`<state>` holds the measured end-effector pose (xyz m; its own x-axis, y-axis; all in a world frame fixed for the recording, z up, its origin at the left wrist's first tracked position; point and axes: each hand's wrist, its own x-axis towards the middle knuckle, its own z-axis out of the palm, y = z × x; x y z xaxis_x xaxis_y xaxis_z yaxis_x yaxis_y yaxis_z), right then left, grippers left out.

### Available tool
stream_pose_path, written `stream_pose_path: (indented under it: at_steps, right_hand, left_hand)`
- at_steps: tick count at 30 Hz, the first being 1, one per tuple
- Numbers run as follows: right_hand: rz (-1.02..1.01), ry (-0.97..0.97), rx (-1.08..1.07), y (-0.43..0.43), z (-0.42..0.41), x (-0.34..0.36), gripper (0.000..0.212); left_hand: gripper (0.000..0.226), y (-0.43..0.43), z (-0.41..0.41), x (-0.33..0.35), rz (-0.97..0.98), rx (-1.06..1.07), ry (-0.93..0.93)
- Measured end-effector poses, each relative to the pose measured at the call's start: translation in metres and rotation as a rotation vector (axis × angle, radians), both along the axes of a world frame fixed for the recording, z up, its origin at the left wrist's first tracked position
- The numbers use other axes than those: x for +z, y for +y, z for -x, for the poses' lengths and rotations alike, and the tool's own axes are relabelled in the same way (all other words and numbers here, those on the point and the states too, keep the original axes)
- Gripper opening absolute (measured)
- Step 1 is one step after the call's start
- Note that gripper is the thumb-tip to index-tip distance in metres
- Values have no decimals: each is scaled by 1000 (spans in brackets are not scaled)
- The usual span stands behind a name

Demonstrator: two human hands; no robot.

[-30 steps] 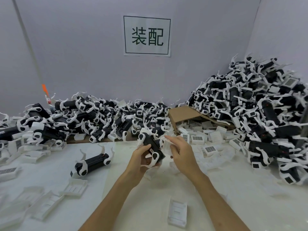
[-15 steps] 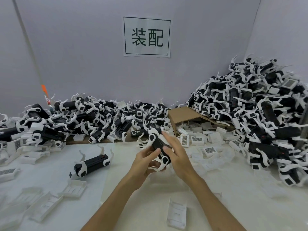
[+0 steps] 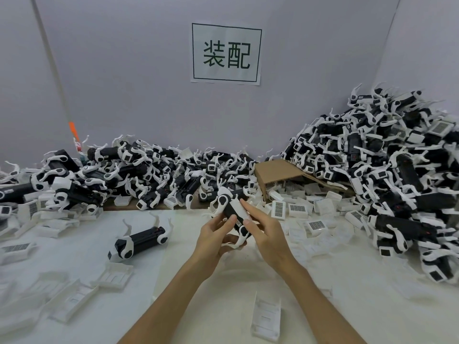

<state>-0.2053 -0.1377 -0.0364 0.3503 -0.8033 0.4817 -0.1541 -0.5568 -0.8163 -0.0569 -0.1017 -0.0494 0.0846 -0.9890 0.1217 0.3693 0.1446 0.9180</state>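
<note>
**Snap-fit in hand above the middle of the worktop**

The black plastic toy body with curved white legs (image 3: 229,211) is held in the air between both hands, just in front of the long back heap of black-and-white toy bodies (image 3: 149,175). The left hand (image 3: 213,240) cups it from below, fingers (image 3: 229,220) curled round its lower end. The right hand (image 3: 268,234) lays straight fingers (image 3: 247,206) along the narrow white plastic cover panel (image 3: 240,210) on the body's flank, pressing rather than clasping.

It looks light and stiff, a smooth hard shell. The thin legs seem the weak part and likely to snag or snap, so the blocky middle is the place to hold it. Even pressure along the panel should seat it best.

The white worktop (image 3: 236,284) lies open beneath the hands. One toy body lying alone (image 3: 139,240) sits to the left, a loose white plastic tray (image 3: 266,319) lies by the near edge, and the tall right heap of toy bodies (image 3: 397,184) and the brown cardboard box (image 3: 275,173) crowd the right.
</note>
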Motion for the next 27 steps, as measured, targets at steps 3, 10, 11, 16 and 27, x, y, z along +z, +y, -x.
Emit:
stream_pose_path:
  at_steps: [3,10,11,16,27]
  right_hand:
    - [10,16,20,-1,0,-2,45]
    - [-39,26,63,-3,1,-2,45]
    - [-47,30,67,-3,1,-2,45]
    - [-50,46,81,-3,0,-2,46]
    - [-42,-215,-16,-5,-1,4,30]
  left_hand:
    - [26,-1,-1,-1,-5,17,8]
    - [28,1,-3,0,-7,-37,-59]
    - [28,1,-3,0,-10,-36,-75]
    - [31,1,-3,0,-5,-5,-80]
    - [29,0,0,0,-46,-45,-171]
